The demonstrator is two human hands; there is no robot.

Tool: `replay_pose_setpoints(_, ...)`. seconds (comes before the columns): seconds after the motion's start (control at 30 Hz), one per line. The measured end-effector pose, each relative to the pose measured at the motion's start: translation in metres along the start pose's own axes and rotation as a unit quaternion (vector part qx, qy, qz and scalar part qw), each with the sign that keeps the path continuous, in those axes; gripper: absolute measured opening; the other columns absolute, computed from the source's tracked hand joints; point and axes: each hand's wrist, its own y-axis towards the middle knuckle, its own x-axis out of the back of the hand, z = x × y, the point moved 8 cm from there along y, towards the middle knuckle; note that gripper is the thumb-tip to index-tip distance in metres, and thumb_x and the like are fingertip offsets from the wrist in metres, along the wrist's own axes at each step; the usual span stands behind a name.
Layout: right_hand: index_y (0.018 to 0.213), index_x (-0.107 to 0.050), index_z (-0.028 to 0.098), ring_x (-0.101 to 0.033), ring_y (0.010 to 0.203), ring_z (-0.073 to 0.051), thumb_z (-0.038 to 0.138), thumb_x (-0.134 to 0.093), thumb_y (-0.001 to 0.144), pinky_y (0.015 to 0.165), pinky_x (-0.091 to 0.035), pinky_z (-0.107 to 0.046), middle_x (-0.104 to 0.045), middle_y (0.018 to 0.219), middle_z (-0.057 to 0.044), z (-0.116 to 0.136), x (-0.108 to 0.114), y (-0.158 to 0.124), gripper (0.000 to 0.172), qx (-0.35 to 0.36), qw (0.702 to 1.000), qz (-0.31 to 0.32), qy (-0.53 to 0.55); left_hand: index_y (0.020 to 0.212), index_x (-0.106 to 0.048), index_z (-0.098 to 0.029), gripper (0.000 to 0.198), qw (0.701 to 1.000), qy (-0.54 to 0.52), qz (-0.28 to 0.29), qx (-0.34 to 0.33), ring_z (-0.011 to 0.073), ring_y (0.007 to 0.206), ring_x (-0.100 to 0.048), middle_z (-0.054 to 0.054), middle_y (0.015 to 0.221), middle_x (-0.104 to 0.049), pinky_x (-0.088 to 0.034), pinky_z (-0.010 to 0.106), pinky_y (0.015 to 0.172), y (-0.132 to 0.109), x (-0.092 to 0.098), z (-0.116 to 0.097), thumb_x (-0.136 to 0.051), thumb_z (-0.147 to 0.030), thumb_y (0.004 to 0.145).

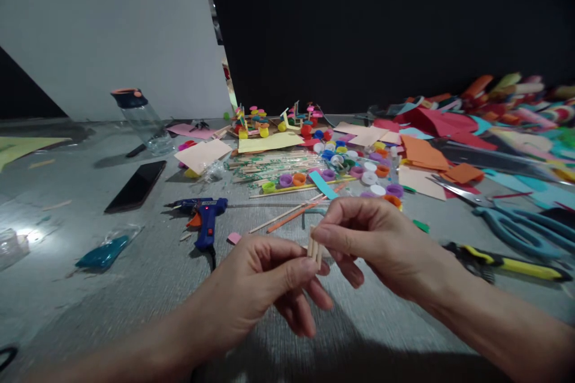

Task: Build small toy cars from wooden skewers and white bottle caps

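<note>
Between my hands is a small bundle of short wooden sticks [315, 251], held roughly upright above the table. My left hand [278, 278] pinches its lower end between thumb and forefinger, the other fingers loosely curled below. At the upper end, the thumb and forefinger of my right hand [366, 233] close on the same sticks. Fingers hide part of the bundle, so I cannot tell how its pieces are joined. Just beyond lie an orange stick [287, 218] and a light blue paper strip [322, 184].
A blue glue gun [206, 221] lies left of centre, near a dark phone [136, 187] and a tilted-looking clear bottle [146, 122]. Colourful bottle caps [369, 178] and wrapped sticks [269, 167] spread behind my hands. Blue-handled scissors [516, 224] and yellow-black pliers [516, 264] lie right.
</note>
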Motion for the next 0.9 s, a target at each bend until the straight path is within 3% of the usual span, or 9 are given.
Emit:
replay_pose_setpoints(0.4, 0.07, -0.068, 0.019, -0.055, 0.042, -0.004, 0.028, -0.078, 0.085, 0.041, -0.043, -0.013, -0.067, 0.058, 0.004, -0.0017, -0.0013, 0.0002, 0.019, 0.01, 1.0, -0.012, 0.005, 0.086, -0.073, -0.014, 0.024, 0.999, -0.042, -0.014, 0.007, 0.0084, 0.051, -0.069, 0.002, 0.075, -0.076, -0.054, 0.015, 0.053, 0.0002, 0.0003, 0.0053, -0.068, -0.037, 0.092)
replay_pose_setpoints(0.73, 0.076, -0.073, 0.019, -0.057, 0.048, -0.006, 0.03, -0.08, 0.083, 0.045, -0.046, -0.016, -0.068, 0.066, 0.002, -0.003, -0.0043, -0.0024, 0.014, 0.017, 1.0, -0.008, -0.005, 0.083, -0.074, -0.016, 0.023, 0.999, -0.031, -0.027, -0.025, 0.0064, 0.054, -0.067, 0.0, 0.073, -0.074, -0.055, 0.014, 0.057, -0.0013, 0.0001, 0.0006, -0.067, -0.035, 0.093)
replay_pose_setpoints(0.9, 0.072, -0.073, 0.018, -0.053, 0.049, -0.005, 0.03, -0.081, 0.081, 0.046, -0.042, -0.016, -0.067, 0.066, 0.002, 0.0021, -0.0046, -0.0065, 0.017, 0.045, 0.999, -0.025, -0.016, 0.086, -0.076, -0.018, 0.023, 0.999, 0.002, -0.026, -0.047, 0.0059, 0.057, -0.067, -0.001, 0.074, -0.073, -0.053, 0.013, 0.057, -0.003, -0.0004, -0.0013, -0.066, -0.037, 0.093)
